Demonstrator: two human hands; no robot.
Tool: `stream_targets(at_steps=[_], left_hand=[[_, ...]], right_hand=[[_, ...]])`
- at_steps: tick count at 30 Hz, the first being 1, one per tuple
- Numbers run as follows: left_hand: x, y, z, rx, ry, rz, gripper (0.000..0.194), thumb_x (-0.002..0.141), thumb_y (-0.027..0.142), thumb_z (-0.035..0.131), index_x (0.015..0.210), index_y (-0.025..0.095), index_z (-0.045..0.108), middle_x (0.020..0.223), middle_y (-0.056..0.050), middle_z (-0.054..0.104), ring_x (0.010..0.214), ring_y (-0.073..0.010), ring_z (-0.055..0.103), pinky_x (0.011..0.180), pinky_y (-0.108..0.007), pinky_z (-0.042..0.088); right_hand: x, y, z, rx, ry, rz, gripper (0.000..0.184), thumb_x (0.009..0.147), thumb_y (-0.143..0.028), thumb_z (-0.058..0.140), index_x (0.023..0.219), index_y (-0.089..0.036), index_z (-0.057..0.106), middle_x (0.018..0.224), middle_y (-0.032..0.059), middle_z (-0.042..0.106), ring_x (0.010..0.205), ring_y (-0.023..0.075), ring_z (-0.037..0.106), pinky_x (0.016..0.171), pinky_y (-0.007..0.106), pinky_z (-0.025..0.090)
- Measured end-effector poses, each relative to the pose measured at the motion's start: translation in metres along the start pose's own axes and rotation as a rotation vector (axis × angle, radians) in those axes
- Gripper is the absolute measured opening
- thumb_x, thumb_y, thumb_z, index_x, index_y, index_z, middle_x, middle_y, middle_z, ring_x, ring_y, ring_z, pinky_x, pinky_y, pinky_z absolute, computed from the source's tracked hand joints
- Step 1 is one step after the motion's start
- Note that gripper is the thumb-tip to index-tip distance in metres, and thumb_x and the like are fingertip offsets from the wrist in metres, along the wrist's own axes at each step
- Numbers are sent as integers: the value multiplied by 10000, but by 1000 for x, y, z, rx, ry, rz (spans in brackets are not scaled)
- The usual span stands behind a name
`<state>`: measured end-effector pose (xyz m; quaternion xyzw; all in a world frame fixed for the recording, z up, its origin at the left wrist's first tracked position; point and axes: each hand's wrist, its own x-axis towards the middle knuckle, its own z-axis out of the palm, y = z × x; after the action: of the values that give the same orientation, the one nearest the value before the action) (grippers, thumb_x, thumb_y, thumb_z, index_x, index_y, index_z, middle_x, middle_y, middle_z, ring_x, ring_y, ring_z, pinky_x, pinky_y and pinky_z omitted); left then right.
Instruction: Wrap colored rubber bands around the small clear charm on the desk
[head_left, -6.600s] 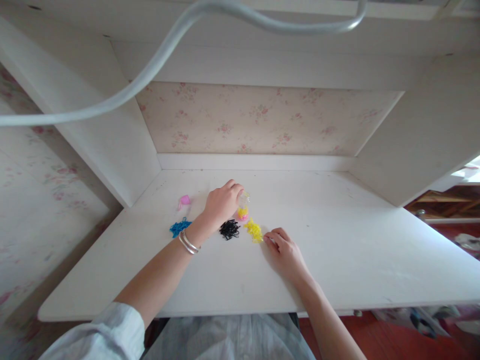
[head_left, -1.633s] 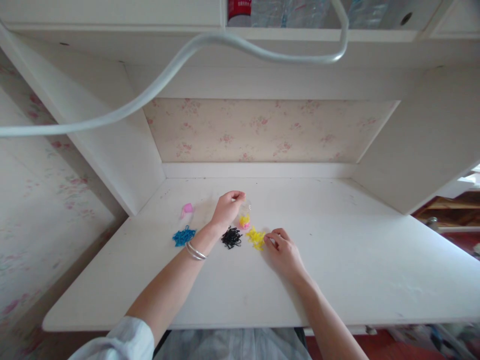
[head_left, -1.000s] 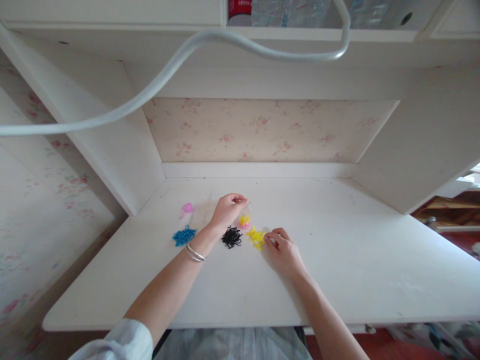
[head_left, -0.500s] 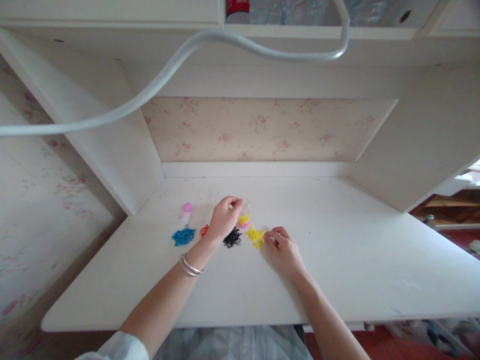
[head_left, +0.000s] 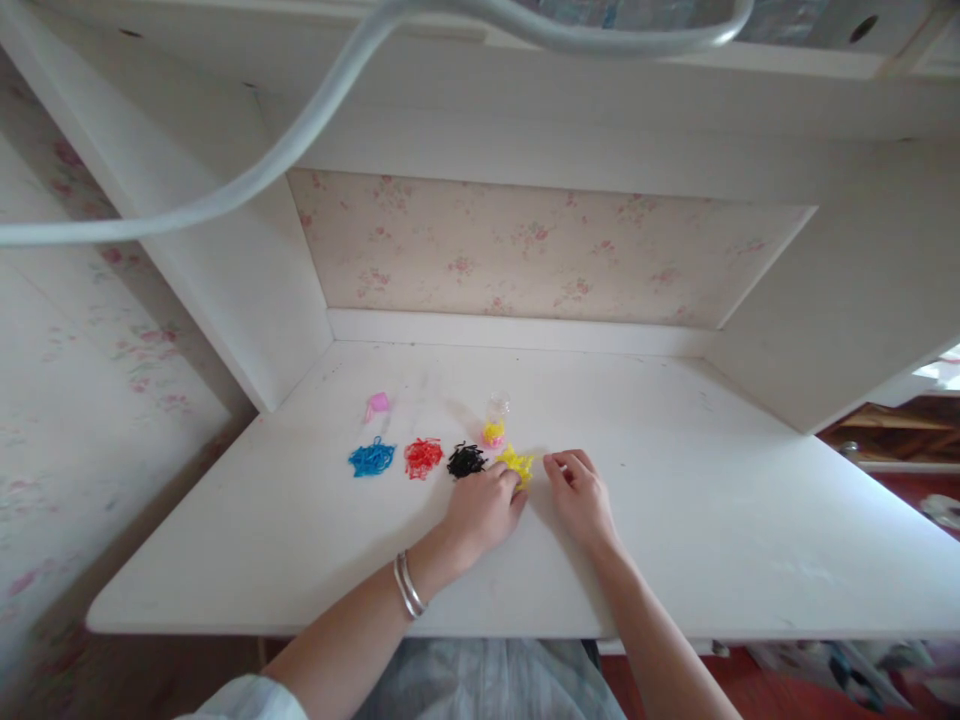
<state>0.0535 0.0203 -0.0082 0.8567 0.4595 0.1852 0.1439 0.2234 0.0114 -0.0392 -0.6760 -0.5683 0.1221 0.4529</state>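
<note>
My left hand reaches into the near side of a small pile of yellow rubber bands, its fingers closed on some of them and its fingertips partly hidden. Just right of that pile, my right hand rests on the table with fingers curled together; whatever they may pinch is too small to see. Behind the yellow pile stands a small clear jar, with yellow and pink bits at its bottom. Piles of black bands, red bands and blue bands lie in a row to the left.
A pink piece lies behind the blue pile on the white table. White side panels and a floral back wall enclose the table. A thick white cable hangs across the upper view.
My left hand has left the clear jar and come down toward me to the yellow pile, uncovering the red bands. My right hand has shifted slightly away from the pile.
</note>
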Motion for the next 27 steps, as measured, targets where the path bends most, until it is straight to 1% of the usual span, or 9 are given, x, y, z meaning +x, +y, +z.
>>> stream_targets(at_steps=[4,9,13,16,20,22,25,27], left_hand=[[-2,1,3,87,-56,-12,295,920,396,405,967,197,618,970,-83,643,821,-208,646,687,-304,474],[-2,1,2,115,-72,-1,317,946,363,348,983,193,613,984,-86,629,818,-203,646,676,-308,482],[-2,0,2,146,-60,13,333,960,306,296,996,196,608,989,-81,618,794,-189,643,672,-300,488],[-2,-2,3,171,-55,32,344,961,263,269,1028,197,600,1004,-84,611,785,-186,640,663,-297,492],[-4,-4,4,182,-54,50,332,954,252,284,1074,189,586,1020,-97,609,800,-204,641,641,-310,495],[-4,-5,4,173,-61,44,320,947,254,306,1076,182,589,1027,-108,609,803,-210,640,643,-318,495],[-6,-6,4,148,-66,35,299,936,257,338,1023,179,613,996,-113,618,768,-204,637,648,-315,487],[-6,-6,5,132,-48,33,305,940,284,339,974,183,625,967,-106,625,743,-192,635,645,-301,478]], right_hand=[[-1,-1,1,5,6,5,421,858,-544,417,759,-198,635,838,43,608,617,127,535,630,270,428],[0,-3,-1,72,-3,22,413,830,-557,466,761,-189,642,846,44,606,617,125,534,623,270,438],[2,-4,-1,198,16,85,380,823,-534,507,835,-188,662,903,44,612,625,116,530,603,259,441],[3,-8,4,281,35,98,357,830,-510,517,906,-195,666,954,46,611,632,107,528,592,253,441],[8,-21,11,330,52,79,373,826,-506,518,952,-189,668,994,70,606,673,119,546,589,257,450],[15,-30,13,327,58,58,364,827,-498,522,957,-193,673,993,67,606,672,115,547,597,258,452],[29,-47,11,300,77,4,337,834,-477,524,951,-202,680,983,56,610,665,105,543,623,257,454],[40,-59,8,277,86,-42,330,839,-467,522,954,-204,684,984,55,612,657,98,537,631,255,454]])
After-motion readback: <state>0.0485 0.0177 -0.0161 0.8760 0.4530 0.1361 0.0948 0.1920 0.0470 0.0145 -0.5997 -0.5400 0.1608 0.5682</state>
